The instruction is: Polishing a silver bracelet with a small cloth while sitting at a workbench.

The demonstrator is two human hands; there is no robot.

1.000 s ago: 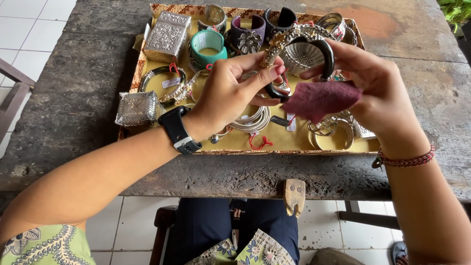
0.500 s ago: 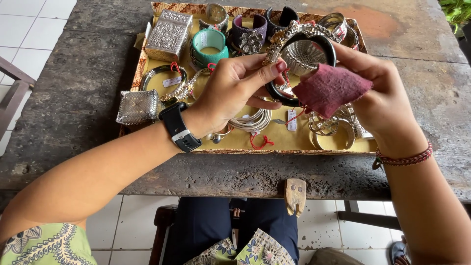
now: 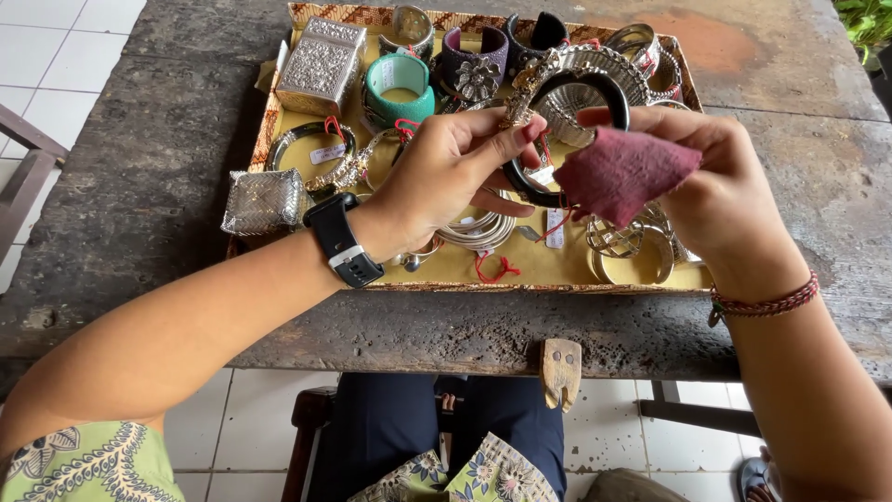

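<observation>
I see my left hand (image 3: 446, 172) pinching the dark round bangle with silver trim (image 3: 565, 125) upright by its left rim. My right hand (image 3: 711, 177), just right of it, presses a folded maroon cloth (image 3: 623, 172) against its lower right edge.

The lower arc of the black bangle (image 3: 567, 88) is hidden behind the left hand (image 3: 446, 177) and the reddish cloth (image 3: 623, 172). The right hand (image 3: 720, 200) covers the tray (image 3: 372, 279) at its right side. Small tags (image 3: 555, 228) on the jewellery are too small to read. The plant (image 3: 869, 23) is cut off at the top right corner
</observation>
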